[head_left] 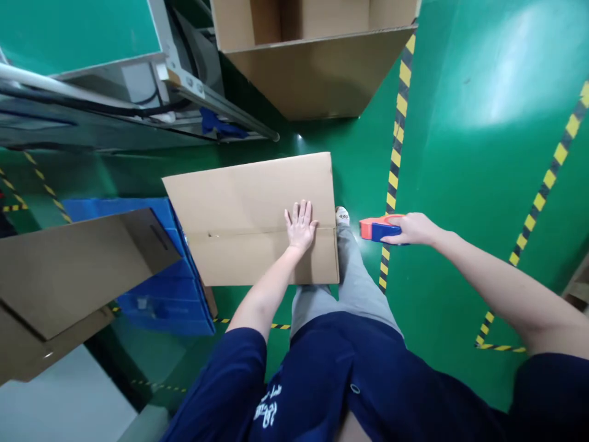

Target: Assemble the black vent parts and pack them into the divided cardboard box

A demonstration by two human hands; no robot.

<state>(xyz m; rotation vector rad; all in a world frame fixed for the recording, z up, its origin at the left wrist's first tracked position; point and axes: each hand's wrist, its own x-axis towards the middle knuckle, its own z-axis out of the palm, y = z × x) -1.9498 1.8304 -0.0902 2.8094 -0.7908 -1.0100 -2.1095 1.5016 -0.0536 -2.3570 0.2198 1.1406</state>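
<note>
Green floor (464, 202) with yellow-and-black tape lines lies under three cardboard cartons: an open carton (313, 67) far, an angled carton (69, 270) near left, and a flat carton (257, 209) at centre, right of one blue plastic crate (161, 294). The left hand (300, 226) presses the flat carton's seam, fingers spread. The outstretched right hand (411, 229) wraps around one orange-and-blue tape dispenser (381, 229). White print on the navy shirt (267, 405) is unreadable.
</note>
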